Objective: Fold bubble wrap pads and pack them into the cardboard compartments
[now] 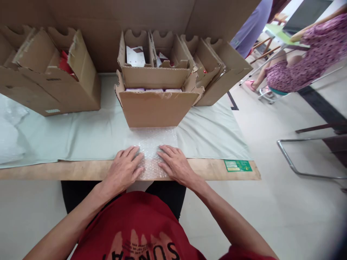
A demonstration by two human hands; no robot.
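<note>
A sheet of clear bubble wrap lies flat at the table's front edge, its far end against the foot of a cardboard box. My left hand rests on the left edge of the sheet, fingers stretched out and a little apart. On the right edge lies my right hand, also with its fingers spread. Neither hand grips anything. Just beyond the hands, the cardboard box holds a row of items of which only pale purple-white tops show.
Behind stand more open cardboard boxes with white and red items inside. At left are large boxes and a heap of bubble wrap. A green label is on the wooden table edge. Other people sit at right.
</note>
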